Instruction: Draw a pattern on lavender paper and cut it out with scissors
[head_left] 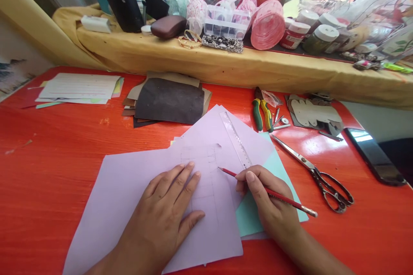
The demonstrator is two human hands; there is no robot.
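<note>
Left hand (164, 206) lies flat, fingers spread, pressing the pale lilac paper sheet (129, 189) onto the glossy red table (48, 159). Right hand (264, 197) pinches a thin red pencil (274, 195), tip on that sheet, just beside a clear plastic ruler (236, 139).

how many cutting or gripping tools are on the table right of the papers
2: the scissors lie right of the right hand, and the pliers with green and yellow handles lie further back. Others may hide among the shelf clutter.

On the red table (48, 172) we note scissors (318, 174), pliers (262, 114), a phone (374, 155), dark leather pieces (169, 99) and lined notes (79, 88). Paint jars (319, 36) stand on the cluttered ledge (206, 62).
</note>
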